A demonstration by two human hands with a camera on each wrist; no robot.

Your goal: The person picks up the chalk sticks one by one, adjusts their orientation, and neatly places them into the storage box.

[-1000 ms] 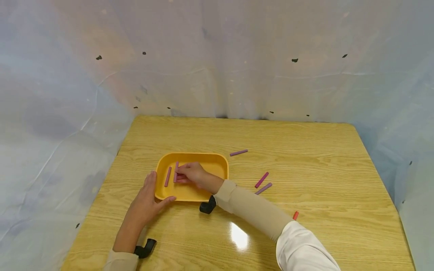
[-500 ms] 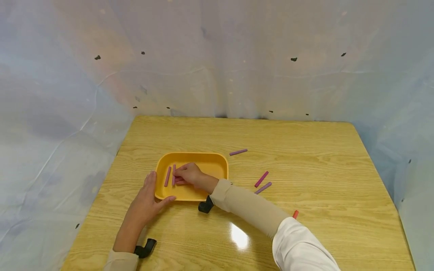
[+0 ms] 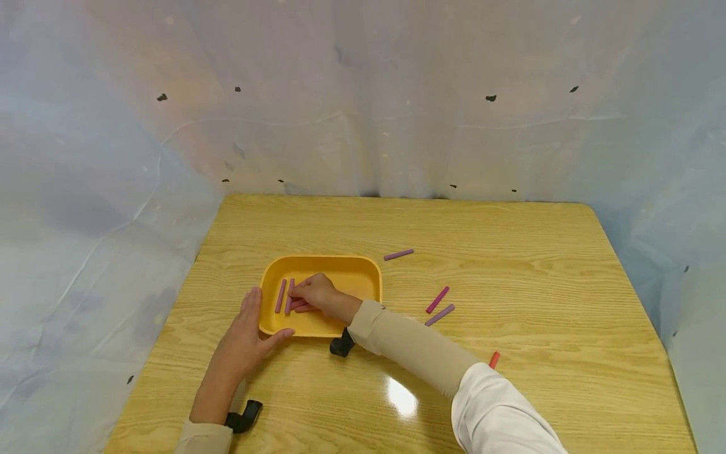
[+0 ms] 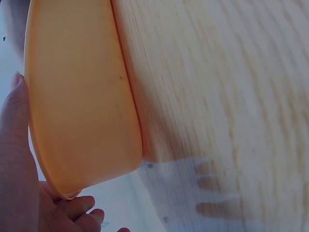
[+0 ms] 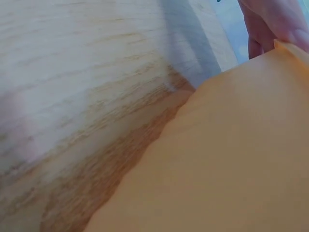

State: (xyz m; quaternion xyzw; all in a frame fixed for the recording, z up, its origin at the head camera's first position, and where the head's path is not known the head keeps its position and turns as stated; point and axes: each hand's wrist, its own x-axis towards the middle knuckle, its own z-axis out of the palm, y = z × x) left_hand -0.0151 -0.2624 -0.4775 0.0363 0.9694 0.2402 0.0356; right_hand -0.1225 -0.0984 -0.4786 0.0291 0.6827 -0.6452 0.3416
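In the head view a yellow tray (image 3: 354, 261) stands on the wooden table. My left hand (image 3: 245, 337) holds its near left corner, with the fingers along the left end and the thumb on the near rim. The left wrist view shows the thumb (image 4: 14, 111) against the rim. Inside the tray my right hand (image 3: 319, 293) pinches a thin purple stick (image 3: 288, 306), which stands nearly parallel to a mauve stick (image 3: 280, 296) lying at the left. In the right wrist view the tray wall (image 5: 231, 159) hides the right hand's fingers.
A purple stick (image 3: 399, 255) lies beyond the tray's right end. Further right lie a magenta stick (image 3: 437, 300) and a lilac stick (image 3: 440, 314). A red stick (image 3: 495, 360) is partly hidden by my right sleeve (image 3: 420, 343). Plastic sheeting (image 3: 363, 126) hangs behind the table.
My right hand has shifted slightly left and toward me inside the tray, bringing the purple stick closer to the mauve one. The left hand and the tray have stayed put.
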